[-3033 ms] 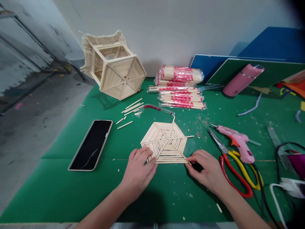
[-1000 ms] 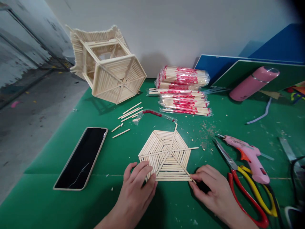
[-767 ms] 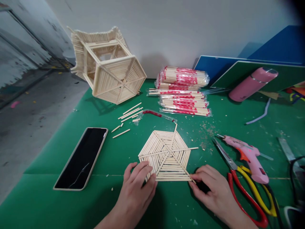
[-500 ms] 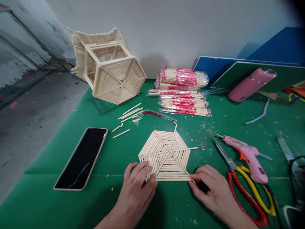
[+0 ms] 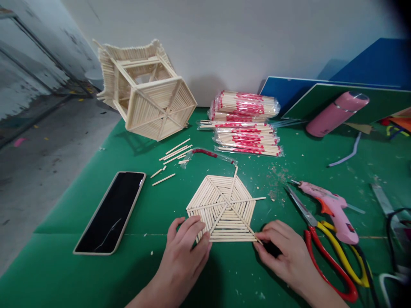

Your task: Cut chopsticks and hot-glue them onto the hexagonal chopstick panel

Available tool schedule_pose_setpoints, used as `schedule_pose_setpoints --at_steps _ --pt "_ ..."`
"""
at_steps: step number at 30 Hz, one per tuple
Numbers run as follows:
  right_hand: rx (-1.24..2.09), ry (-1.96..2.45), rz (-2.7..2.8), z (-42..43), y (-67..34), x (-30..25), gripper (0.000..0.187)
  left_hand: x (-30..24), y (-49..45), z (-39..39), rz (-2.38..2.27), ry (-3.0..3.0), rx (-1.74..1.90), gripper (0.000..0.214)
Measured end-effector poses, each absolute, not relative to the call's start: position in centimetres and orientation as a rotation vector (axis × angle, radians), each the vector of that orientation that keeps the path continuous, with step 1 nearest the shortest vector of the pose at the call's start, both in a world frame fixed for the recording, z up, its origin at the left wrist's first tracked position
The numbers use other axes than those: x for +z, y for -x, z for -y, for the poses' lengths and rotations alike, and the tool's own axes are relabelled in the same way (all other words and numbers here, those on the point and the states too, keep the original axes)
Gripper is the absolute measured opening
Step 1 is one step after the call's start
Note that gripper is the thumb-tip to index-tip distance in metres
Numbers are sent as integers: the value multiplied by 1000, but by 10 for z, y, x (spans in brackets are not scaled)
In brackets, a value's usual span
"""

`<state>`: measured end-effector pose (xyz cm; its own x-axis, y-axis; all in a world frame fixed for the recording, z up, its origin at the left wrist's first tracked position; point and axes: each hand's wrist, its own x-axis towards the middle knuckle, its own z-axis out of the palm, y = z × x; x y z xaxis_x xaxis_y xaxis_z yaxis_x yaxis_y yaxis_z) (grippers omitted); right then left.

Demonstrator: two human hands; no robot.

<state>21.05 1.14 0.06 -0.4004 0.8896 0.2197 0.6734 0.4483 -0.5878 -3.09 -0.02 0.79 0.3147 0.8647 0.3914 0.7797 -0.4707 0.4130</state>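
A flat hexagonal panel of wooden sticks lies on the green table, with crossing spokes and rows of sticks between them. Two spoke ends jut past its outline, at the top and at the right. My left hand holds the panel's lower left edge, fingers bent over the sticks and thumb along the side. At the lower right corner, my right hand pinches a spoke end between thumb and fingertips. Several loose cut sticks lie beyond the panel, beside a clear wrapper with red print.
A larger stick-built structure leans at the back left. Wrapped stick bundles are stacked by the wall. At the left lies a phone; to the right are pliers-like cutters, a pink glue gun and a pink bottle.
Both hands and the panel keep practically the same positions. The view has shifted very slightly.
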Motion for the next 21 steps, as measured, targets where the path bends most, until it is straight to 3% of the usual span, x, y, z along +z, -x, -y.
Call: schedule_pose_setpoints --at_steps 21 --pt "536 1314 2216 -12 -211 2 10 12 29 -1 -1533 -2465 880 11"
